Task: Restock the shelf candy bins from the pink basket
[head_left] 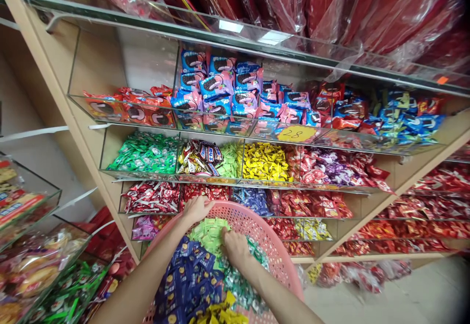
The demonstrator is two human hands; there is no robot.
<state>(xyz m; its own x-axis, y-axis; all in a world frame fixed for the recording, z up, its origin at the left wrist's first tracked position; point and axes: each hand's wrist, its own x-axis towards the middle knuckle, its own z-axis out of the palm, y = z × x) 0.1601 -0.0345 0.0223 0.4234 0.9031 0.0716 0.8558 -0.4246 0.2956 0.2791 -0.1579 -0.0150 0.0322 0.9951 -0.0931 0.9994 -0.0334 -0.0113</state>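
Note:
A pink perforated basket holds heaps of wrapped candies: light green, dark blue, teal green and yellow. My left hand lies over the basket's far rim, its fingers around the edge. Inside the basket, my right hand is closed at the border of the light green and teal packets; whatever its curled fingers hold is hidden.
Ahead stands a shelf with clear bins of green candies, yellow candies and blue packs. A yellow tag reads 28. Red plastic-wrapped goods lie on top. Another shelf is at left.

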